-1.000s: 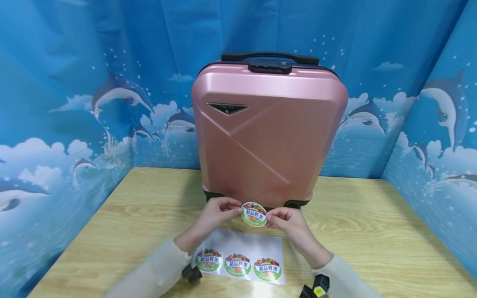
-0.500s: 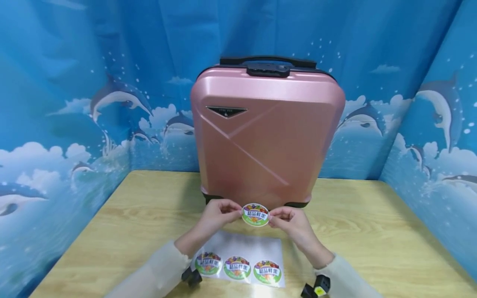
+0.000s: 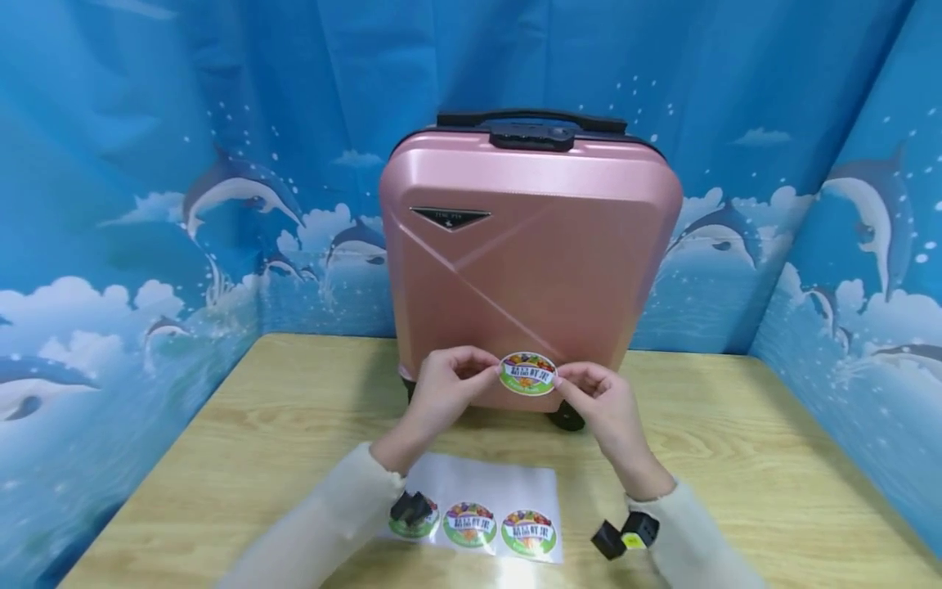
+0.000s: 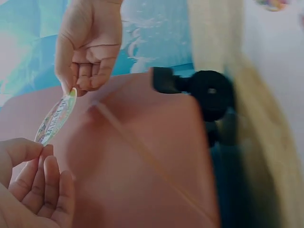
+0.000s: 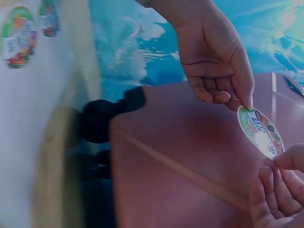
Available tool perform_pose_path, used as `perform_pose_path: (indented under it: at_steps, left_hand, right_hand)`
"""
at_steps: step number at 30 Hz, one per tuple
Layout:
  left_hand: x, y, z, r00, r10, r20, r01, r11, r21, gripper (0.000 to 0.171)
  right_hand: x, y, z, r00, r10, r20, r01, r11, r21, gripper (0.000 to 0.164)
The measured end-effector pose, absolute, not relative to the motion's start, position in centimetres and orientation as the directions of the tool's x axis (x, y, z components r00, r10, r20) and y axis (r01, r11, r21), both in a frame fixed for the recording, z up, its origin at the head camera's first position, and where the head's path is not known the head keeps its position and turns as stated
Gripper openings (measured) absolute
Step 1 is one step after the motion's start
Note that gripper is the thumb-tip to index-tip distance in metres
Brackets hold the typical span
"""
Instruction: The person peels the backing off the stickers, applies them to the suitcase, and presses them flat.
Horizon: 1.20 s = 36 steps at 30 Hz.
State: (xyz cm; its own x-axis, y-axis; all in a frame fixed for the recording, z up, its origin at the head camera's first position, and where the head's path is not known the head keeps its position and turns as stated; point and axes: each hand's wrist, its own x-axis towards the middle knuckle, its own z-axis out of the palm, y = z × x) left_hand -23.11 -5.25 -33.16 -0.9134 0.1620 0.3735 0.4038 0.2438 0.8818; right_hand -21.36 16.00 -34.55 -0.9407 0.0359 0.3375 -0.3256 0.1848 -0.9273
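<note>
Blocked far side by the suitcase [image 3: 530, 278], then curtain [image 3: 493, 57] behind; can slip past left or right over the table [image 3: 736, 458] tho.

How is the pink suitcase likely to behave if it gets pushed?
The pink suitcase may roll, since a black wheel shows beneath it. Its shell looks fairly stiff, judging by the crisp molded ridge. Because it stands upright, a push near the top could tip it.

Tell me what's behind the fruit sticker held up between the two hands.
Behind the fruit sticker is the pink hard-shell suitcase, its front showing above and below. In the head view, the sticker covers the patch directly behind it.
</note>
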Motion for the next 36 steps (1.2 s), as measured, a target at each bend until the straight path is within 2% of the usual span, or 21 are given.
perform_pose_path:
  at_steps: [12, 17, 28, 32, 36]
  left_hand:
    - [-24.1, -3.4, -30.3, -0.851, 0.085, 0.518, 0.523, 0.225, 0.822, 0.007]
    - [-24.2, -2.9, -29.7, -0.804, 0.065, 0.591, 0.589, 0.216, 0.779, 0.008]
    - [-24.2, -1.3, -27.0, -0.706, 0.008, 0.709, 0.7, 0.164, 0.695, 0.011]
    - [-24.1, -0.8, -26.3, -0.693, -0.014, 0.72, 0.712, 0.141, 0.688, 0.011]
    - [-24.1, -0.4, -25.7, -0.697, -0.053, 0.715, 0.708, 0.107, 0.698, 0.01]
  right_hand:
    - [-22.4, 16.6, -31.4, -0.896, 0.156, 0.416, -0.415, 0.039, -0.909, 0.01]
    - [-22.7, 16.8, -30.5, -0.876, 0.203, 0.437, -0.448, -0.007, -0.894, 0.007]
    - [-22.9, 16.9, -27.4, -0.766, 0.321, 0.557, -0.622, -0.152, -0.768, 0.01]
    - [-22.9, 16.9, -26.5, -0.716, 0.36, 0.598, -0.677, -0.147, -0.721, 0.012]
    - [-23.0, 16.7, -25.9, -0.698, 0.374, 0.611, -0.694, -0.144, -0.705, 0.016]
